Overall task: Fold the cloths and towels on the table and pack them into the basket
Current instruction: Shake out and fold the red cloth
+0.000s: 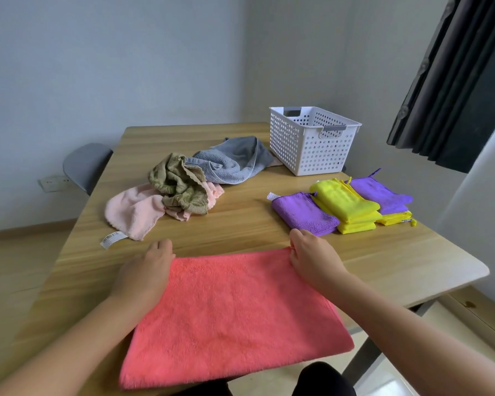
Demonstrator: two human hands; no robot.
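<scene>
The wooden table [240, 224] filled most of the frame, and across its lower middle lay the coral towel [232, 310], spread flat with its near edge hanging over the table's front. At upper right stood the white perforated basket [312, 144], nothing showing above its rim. Left of it, in the centre of the frame, sat the unfolded heap — a grey-blue towel [235, 161], an olive cloth [180, 187] crumpled on a pink cloth [135, 212]. At right, in front of the basket, lay the folded ones: a purple cloth [303, 212], yellow cloths [346, 204] stacked beside it, another purple cloth [380, 192] behind. My left hand [146, 270] rested flat on the coral towel's far left corner, fingers loosely curled; my right hand [312, 258] pinched the far right corner between thumb and fingertips.
</scene>
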